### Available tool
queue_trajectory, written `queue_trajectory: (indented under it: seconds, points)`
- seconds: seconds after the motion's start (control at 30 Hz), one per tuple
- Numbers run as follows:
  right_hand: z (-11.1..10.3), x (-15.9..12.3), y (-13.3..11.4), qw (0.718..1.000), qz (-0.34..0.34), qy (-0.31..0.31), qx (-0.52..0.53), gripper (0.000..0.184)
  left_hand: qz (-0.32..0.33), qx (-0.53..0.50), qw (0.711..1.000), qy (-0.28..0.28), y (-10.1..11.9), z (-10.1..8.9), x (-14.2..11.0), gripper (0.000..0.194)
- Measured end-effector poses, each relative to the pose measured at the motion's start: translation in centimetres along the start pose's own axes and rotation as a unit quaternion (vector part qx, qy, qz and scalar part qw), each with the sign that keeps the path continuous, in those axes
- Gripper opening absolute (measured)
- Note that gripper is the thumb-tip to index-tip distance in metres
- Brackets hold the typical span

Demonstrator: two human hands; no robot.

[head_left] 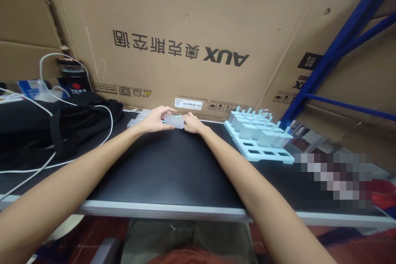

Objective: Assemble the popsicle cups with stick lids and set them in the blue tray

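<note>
My left hand (156,119) has its thumb and fingers closed around the left end of a small translucent whitish plastic box (174,121). It is near the back of the black table. My right hand (192,123) is at the other end of the box, its fingers curled in against that edge. Behind my left wrist are more pale translucent boxes (133,123), partly covered by the hand. To the right sits a light-blue rack (262,156) with several popsicle moulds (247,129) standing in it, sticks pointing up. Its front row of slots holds no moulds.
A large cardboard sheet (185,16) stands along the back of the black table (173,169). On the left lie a black bag (27,132), white cables (108,132) and a dark-capped jar (74,76). A blue metal post (334,57) slants up at right.
</note>
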State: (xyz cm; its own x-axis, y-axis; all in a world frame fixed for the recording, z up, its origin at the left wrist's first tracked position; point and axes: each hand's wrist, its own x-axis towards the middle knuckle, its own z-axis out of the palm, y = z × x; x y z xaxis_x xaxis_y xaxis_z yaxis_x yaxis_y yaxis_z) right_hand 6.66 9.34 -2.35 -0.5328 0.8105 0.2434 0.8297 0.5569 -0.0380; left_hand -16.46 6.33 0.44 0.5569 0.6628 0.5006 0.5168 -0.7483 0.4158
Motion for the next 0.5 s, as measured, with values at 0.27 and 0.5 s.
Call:
queue_trajectory:
  seconds: [0.27,0.5]
  points:
    - [-0.4,-2.7,2.9,0.994,0.047,0.088,0.049,0.031,-0.040,-0.290,0.948,0.123,0.9,1.1,0.5,0.070]
    - [-1.2,-4.0,3.2,0.991,0.088,0.092,0.034,0.029,-0.019,-0.360,0.929,0.086,2.5,1.9,0.2,0.063]
